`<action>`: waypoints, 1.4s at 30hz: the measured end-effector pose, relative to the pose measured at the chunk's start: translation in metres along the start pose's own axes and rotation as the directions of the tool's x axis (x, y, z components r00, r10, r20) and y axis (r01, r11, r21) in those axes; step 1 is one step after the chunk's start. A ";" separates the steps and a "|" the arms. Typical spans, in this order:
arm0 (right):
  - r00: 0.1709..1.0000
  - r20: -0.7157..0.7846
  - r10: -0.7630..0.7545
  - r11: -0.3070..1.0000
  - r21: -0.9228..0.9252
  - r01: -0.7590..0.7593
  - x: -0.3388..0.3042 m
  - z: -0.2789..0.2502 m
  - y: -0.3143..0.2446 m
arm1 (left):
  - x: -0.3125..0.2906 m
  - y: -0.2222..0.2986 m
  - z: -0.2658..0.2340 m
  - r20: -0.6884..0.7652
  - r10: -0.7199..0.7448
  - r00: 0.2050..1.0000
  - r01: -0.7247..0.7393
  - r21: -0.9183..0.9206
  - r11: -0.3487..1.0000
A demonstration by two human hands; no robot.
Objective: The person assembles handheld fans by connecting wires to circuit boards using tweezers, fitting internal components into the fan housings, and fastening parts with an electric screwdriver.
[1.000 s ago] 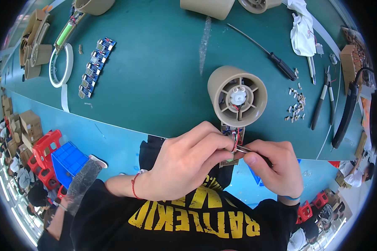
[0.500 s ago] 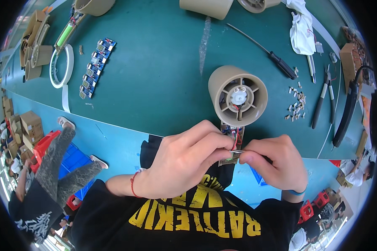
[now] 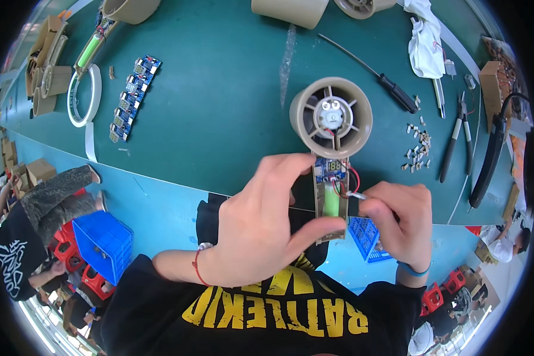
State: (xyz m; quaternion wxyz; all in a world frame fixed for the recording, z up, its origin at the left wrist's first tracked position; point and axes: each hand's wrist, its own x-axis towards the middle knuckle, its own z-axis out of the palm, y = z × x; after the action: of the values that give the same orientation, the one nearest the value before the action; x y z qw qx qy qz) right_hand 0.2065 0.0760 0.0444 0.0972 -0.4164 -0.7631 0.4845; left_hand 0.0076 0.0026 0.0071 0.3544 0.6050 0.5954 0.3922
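Note:
A beige handheld fan (image 3: 362,121), its round grille facing up, lies at the table's near edge with its handle pointing toward me. The handle is uncovered, showing a blue circuit board (image 3: 328,168) with a lit display, a green battery cell (image 3: 331,200), and red and black wires. My left hand (image 3: 261,222) grips the handle from the left, thumb across its lower end and fingers by the board. Beside the handle, my right hand (image 3: 400,216) pinches a small silvery piece (image 3: 355,194) at the wires; its exact kind is unclear.
Small pale pieces (image 3: 419,148), cutters (image 3: 461,133), a screwdriver (image 3: 394,92) and a black-handled tool (image 3: 492,157) lie right. Circuit boards (image 3: 133,98), a tape roll (image 3: 95,98) and another open fan handle (image 3: 89,52) lie left. Fan housings (image 3: 291,12) stand at the back.
My hands have moved apart; the left now spreads along the handle, uncovering board and cell. My right hand has drawn the silvery piece rightward. The fan has shifted slightly away from me.

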 end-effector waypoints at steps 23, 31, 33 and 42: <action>0.979 -0.172 -0.112 0.951 -0.305 0.056 0.025 0.002 0.017 | 0.012 -0.006 -0.004 0.246 -0.223 0.943 0.301 -0.352 0.886; 0.986 -0.152 -0.068 0.917 -0.398 0.002 0.021 0.000 0.000 | 0.013 -0.003 -0.007 0.275 -0.247 0.929 0.336 -0.350 0.874; 0.984 -0.166 -0.060 0.888 -0.460 -0.023 0.020 0.001 -0.006 | 0.013 -0.002 -0.007 0.280 -0.249 0.927 0.341 -0.353 0.871; 0.982 -0.181 0.054 0.835 -0.531 -0.144 0.021 0.010 -0.027 | 0.012 -0.003 -0.009 0.278 -0.250 0.927 0.343 -0.364 0.866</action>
State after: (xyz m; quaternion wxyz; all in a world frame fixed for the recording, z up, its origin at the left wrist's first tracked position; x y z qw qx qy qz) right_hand 0.1730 0.0795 0.0564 0.0108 -0.5030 -0.8361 0.2187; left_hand -0.0019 0.0148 0.0084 0.5925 0.4586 0.5440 0.3778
